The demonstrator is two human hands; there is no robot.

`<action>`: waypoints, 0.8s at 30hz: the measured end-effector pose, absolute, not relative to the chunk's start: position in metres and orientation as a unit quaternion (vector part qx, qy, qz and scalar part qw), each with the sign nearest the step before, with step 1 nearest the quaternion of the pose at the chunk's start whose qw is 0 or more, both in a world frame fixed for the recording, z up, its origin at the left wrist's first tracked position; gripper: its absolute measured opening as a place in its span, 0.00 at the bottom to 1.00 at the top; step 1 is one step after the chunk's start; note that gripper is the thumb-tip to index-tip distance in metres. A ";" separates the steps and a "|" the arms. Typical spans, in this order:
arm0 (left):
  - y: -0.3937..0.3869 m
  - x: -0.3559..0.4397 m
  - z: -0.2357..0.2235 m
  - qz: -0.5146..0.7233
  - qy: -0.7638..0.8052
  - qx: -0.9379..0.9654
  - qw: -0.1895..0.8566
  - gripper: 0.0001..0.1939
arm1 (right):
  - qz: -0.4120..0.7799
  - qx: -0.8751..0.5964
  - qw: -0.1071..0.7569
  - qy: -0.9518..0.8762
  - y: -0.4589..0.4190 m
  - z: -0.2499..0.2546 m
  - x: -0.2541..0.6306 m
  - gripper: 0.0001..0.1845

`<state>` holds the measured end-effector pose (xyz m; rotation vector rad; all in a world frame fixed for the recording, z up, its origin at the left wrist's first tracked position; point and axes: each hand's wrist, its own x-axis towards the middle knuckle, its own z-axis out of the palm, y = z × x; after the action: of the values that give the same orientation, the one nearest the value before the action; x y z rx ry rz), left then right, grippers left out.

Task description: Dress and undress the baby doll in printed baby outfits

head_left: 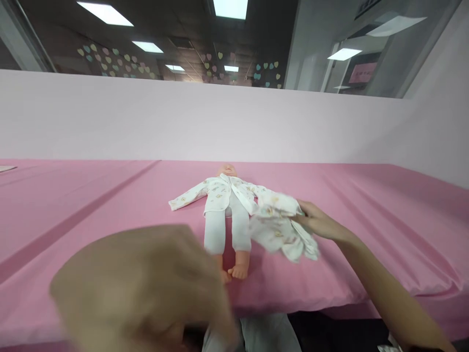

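Note:
A baby doll lies on its back on the pink padded surface, feet towards me. It wears a white patterned jacket with the sleeves spread out, and white trousers. To the right of the doll, my right hand is closed on a white patterned baby garment, bunched and partly blurred. That cloth hangs beside the doll's legs and overlaps the end of one jacket sleeve. My left hand looms close to the camera at lower left, smeared by motion. Its fingers are not clear, and it hides part of the doll's foot.
The pink padded surface has raised seams and folds, and its front edge runs just before my legs. A white wall stands behind it, with a dark window above. A flat pale item lies at the far left.

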<state>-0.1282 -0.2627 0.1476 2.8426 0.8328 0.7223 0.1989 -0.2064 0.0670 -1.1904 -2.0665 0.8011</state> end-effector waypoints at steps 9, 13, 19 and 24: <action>-0.189 -0.083 0.157 0.496 0.405 0.761 0.102 0.24 | 0.360 -0.228 0.552 -0.716 -0.169 0.155 0.097 0.17; -0.158 -0.096 0.149 0.506 0.426 0.739 0.129 0.19 | 0.335 -0.254 0.604 -0.677 -0.138 0.139 0.084 0.21; -0.139 -0.089 0.137 0.450 0.455 0.764 0.084 0.16 | 0.364 -0.312 0.591 -0.648 -0.111 0.120 0.089 0.22; -0.143 -0.075 0.133 0.280 0.389 0.857 0.188 0.19 | 0.350 -0.357 0.540 -0.677 -0.109 0.116 0.092 0.24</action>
<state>-0.0754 -0.1429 0.1329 2.4115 1.0956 0.7866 0.0922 -0.1093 0.1162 -0.8479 -1.6103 0.8308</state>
